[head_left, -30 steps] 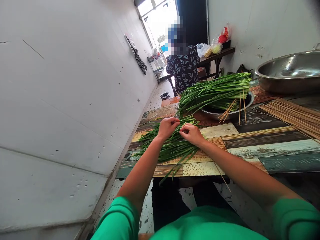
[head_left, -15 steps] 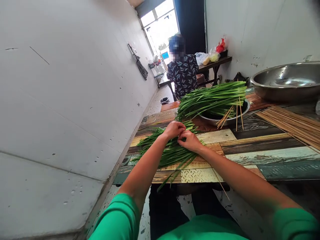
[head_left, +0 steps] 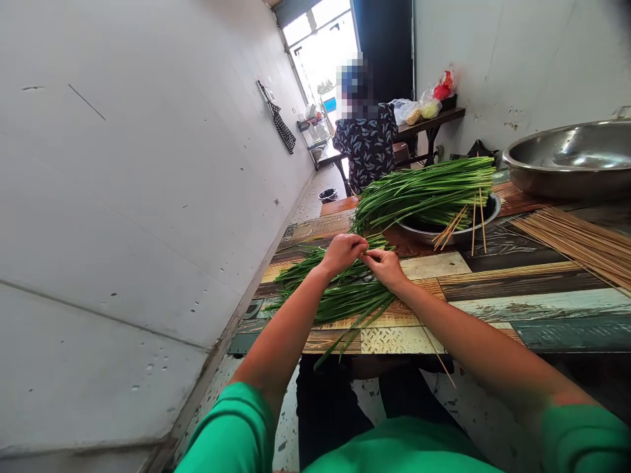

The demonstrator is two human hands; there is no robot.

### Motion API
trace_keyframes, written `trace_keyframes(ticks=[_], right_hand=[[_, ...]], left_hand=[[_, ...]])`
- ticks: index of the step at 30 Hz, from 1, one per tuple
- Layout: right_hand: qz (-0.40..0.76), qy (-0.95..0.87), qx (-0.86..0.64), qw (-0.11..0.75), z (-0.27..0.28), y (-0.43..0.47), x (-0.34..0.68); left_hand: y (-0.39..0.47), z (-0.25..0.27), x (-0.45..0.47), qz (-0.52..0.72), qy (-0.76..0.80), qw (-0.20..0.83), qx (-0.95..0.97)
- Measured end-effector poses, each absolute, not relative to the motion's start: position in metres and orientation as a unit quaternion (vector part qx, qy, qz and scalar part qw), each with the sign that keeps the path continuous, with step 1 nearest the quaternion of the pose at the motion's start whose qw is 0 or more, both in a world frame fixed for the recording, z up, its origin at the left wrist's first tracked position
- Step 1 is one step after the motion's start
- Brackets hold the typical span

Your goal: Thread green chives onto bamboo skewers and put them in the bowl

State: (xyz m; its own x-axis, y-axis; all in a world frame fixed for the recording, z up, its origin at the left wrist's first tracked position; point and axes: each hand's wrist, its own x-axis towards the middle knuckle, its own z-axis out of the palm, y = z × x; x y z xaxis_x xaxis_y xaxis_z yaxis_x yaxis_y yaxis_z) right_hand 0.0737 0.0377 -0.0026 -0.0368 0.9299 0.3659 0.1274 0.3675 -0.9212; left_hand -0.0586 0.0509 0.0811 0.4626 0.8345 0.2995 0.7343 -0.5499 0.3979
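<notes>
Above a loose pile of garlic chives (head_left: pixel 355 302), my left hand (head_left: pixel 344 253) and my right hand (head_left: pixel 387 269) meet fingertip to fingertip. Both are closed in a pinch, with a small pale-green bit of chive showing between them; the fingers cover most of it. The pile's leaves fan left and toward the table's front edge, its pale stems lying beyond my hands. A thin bamboo skewer (head_left: pixel 438 355) sticks out over that edge below my right forearm, its other end hidden.
Beyond my hands, a metal bowl (head_left: pixel 419 236) carries a big heap of chives (head_left: pixel 434 190) with several skewers poking out. Loose skewers (head_left: pixel 576 243) lie at right before a wide steel basin (head_left: pixel 557 180). A person (head_left: pixel 367 144) sits farther back, facing away.
My right hand has moved slightly right and up, and its fingertips have straightened toward the left ones. The whole view has shifted a little; the chive pile and bowl stay put.
</notes>
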Motion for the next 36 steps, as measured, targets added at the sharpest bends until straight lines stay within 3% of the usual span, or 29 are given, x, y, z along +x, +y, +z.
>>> trace_keyframes(ticks=[12, 26, 36], right_hand=[[0.462, -0.612, -0.36, 0.532, 0.003, 0.032, 0.076], [0.475, -0.599, -0.363, 0.532, 0.002, 0.032, 0.075], [0.448, -0.61, -0.387, 0.526, 0.003, 0.031, 0.076]], left_hand=[[0.053, 0.078, -0.061, 0.255, 0.433, 0.135, 0.854], [0.053, 0.071, -0.074, 0.297, 0.448, 0.236, 0.809], [0.046, 0.074, -0.07, 0.266, 0.458, 0.132, 0.838]])
